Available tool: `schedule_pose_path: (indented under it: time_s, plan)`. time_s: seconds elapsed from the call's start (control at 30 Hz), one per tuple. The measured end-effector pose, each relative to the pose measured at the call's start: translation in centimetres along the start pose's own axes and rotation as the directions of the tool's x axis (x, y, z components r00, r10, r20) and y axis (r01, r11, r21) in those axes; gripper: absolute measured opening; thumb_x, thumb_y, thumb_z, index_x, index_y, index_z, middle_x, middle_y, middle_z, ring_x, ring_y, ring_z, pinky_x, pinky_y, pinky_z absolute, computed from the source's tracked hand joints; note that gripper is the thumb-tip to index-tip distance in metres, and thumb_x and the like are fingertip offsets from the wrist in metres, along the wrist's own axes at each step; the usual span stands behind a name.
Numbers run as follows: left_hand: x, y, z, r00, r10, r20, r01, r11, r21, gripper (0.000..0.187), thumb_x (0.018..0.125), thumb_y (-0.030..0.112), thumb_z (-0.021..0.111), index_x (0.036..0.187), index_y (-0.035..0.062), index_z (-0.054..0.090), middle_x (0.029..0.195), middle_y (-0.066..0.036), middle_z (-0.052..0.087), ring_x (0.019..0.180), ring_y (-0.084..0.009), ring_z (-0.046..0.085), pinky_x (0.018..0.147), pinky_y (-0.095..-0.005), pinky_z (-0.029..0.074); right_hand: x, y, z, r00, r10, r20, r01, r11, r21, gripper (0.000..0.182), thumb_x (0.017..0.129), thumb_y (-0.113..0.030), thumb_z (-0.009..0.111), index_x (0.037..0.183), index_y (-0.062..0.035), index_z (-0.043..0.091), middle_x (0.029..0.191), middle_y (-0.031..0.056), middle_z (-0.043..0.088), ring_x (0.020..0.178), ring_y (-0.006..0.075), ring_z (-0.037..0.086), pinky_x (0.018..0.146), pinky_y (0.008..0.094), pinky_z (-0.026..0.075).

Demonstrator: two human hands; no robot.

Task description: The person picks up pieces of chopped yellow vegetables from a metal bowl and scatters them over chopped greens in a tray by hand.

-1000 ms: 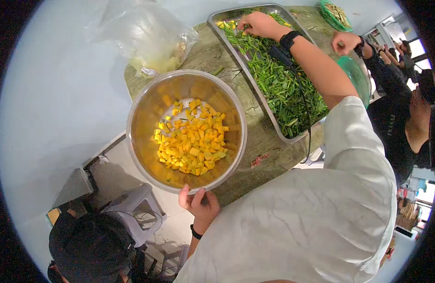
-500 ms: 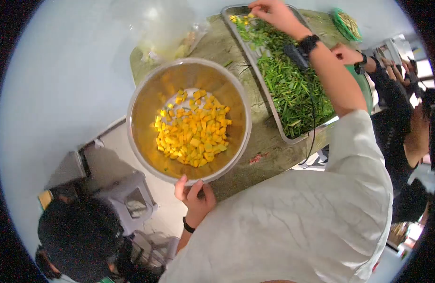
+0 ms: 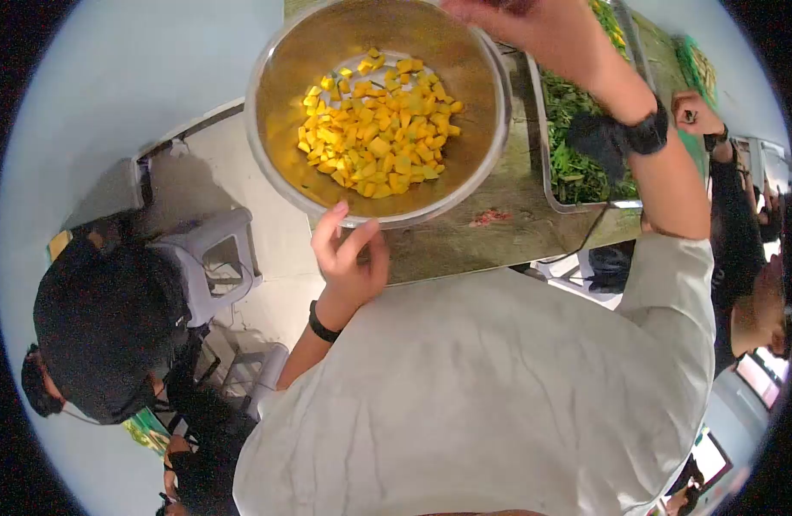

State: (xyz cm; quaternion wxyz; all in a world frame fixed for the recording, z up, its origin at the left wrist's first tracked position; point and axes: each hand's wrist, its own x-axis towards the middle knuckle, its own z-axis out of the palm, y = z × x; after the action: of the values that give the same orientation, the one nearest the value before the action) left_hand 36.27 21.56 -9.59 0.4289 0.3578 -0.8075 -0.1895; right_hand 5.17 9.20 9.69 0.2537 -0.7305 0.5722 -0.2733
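Observation:
A large steel bowl holds many diced yellow-orange pieces, which look like pumpkin. My left hand is at the near rim, a fingertip touching it, fingers apart and slightly bent. Over the bowl's far right rim is my right hand; its fingers are blurred and partly cut off by the top edge, so what they hold, if anything, is hidden. Beyond that forearm lies a metal tray of chopped greens, partly covered by my wrist and a dark strapped device.
The bowl and tray stand on a worn table with a small reddish patch. A green basket is at the far right. A co-worker's hand is beside the tray. A person in a black cap is near the grey stool.
My right hand has moved from the tray's far end to over the bowl's rim. The view has shifted, with the bowl now higher in it. My left hand stays at the rim.

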Motion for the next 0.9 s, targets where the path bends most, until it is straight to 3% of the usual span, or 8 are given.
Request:
schedule_pose_path:
  time_s: [0.07,0.13,0.23,0.27,0.37,0.57,0.83,0.9]
  plan:
    - [-0.4,0.1,-0.3,0.999,-0.03,0.036,0.028,0.998,0.061,0.044,0.08,0.002,0.068,0.12,0.0114,0.054,0.14,-0.022,0.036,0.124,-0.0366,0.043,0.09,-0.0434,0.043,0.6,2.2,-2.5,0.984,0.104,-0.146,-0.137,0.963,-0.232,0.018,0.094,-0.017,0.064,0.094,-0.0011,0.072,0.077,0.0052,0.071,0.066,0.0111,0.065,0.057,0.0269,0.052]
    - [-1.0,-0.5,0.4,0.999,-0.04,0.012,0.04,0.999,-0.012,0.045,0.08,0.004,0.069,0.121,0.0112,0.052,0.142,-0.023,0.035,0.125,-0.0373,0.042,0.093,-0.045,0.042,0.7,7.8,-5.6,0.909,0.358,-0.216,-0.387,0.916,-0.11,0.023,0.095,-0.021,0.06,0.092,-0.0001,0.07,0.073,0.0064,0.069,0.063,0.0133,0.063,0.057,0.0309,0.051]
    - [-0.6,0.1,-0.3,0.999,-0.022,0.028,0.022,1.0,-0.004,0.047,0.078,0.0,0.069,0.12,0.0104,0.052,0.139,-0.023,0.035,0.121,-0.036,0.04,0.09,-0.0402,0.042,-0.5,15.4,-10.5,0.838,0.519,-0.17,-0.505,0.618,-0.602,0.025,0.091,-0.022,0.062,0.088,0.0011,0.071,0.071,0.0094,0.069,0.059,0.0168,0.062,0.059,0.034,0.053]
    - [-0.5,0.0,0.1,1.0,-0.012,-0.006,0.011,0.999,-0.054,0.047,0.078,0.0,0.069,0.12,0.0108,0.052,0.14,-0.023,0.035,0.115,-0.0338,0.041,0.084,-0.0386,0.041,-1.3,21.3,-10.7,0.812,0.572,-0.115,-0.562,0.713,-0.419,0.019,0.087,-0.017,0.066,0.099,-0.0049,0.073,0.076,0.0101,0.071,0.059,0.0198,0.066,0.06,0.0354,0.055]
    - [-0.4,0.6,-1.4,0.988,-0.069,0.135,0.046,0.985,0.166,0.054,0.079,0.006,0.071,0.125,0.0057,0.043,0.138,-0.029,0.036,0.112,-0.0447,0.051,0.097,-0.0475,0.044,-2.5,28.2,-10.0,0.926,0.348,-0.143,-0.363,0.725,-0.585,0.021,0.076,-0.015,0.067,0.094,-0.0104,0.077,0.08,0.0137,0.073,0.057,0.0272,0.068,0.062,0.0392,0.058]
    - [-0.8,0.1,-0.4,1.0,0.0,0.02,0.0,0.999,0.036,0.052,0.081,0.003,0.069,0.126,0.0113,0.043,0.136,-0.025,0.033,0.12,-0.0423,0.046,0.099,-0.0525,0.042,-1.9,28.8,-8.0,0.943,0.298,-0.147,-0.326,0.742,-0.586,0.026,0.074,-0.013,0.069,0.1,-0.0107,0.075,0.088,0.0154,0.072,0.085,0.0335,0.069,0.076,0.0449,0.056]
    - [-0.5,0.2,-0.3,0.999,-0.028,0.028,0.028,0.999,-0.015,0.054,0.078,-0.006,0.065,0.123,0.0178,0.046,0.138,-0.02,0.029,0.122,-0.0369,0.039,0.099,-0.0439,0.04,-1.4,27.7,-6.8,0.935,0.102,-0.34,-0.309,0.706,-0.637,0.022,0.078,-0.018,0.07,0.099,-0.0122,0.071,0.087,0.0131,0.071,0.085,0.0347,0.068,0.076,0.0474,0.055]
    - [-0.6,0.4,-0.5,0.999,-0.036,0.031,0.036,0.999,0.001,0.054,0.078,-0.005,0.065,0.123,0.0183,0.046,0.139,-0.02,0.028,0.123,-0.0374,0.039,0.099,-0.0441,0.04,-1.3,28.7,-7.2,0.951,0.204,-0.232,-0.305,0.729,-0.612,0.022,0.078,-0.018,0.069,0.1,-0.0129,0.071,0.09,0.013,0.07,0.087,0.034,0.068,0.077,0.0469,0.055]
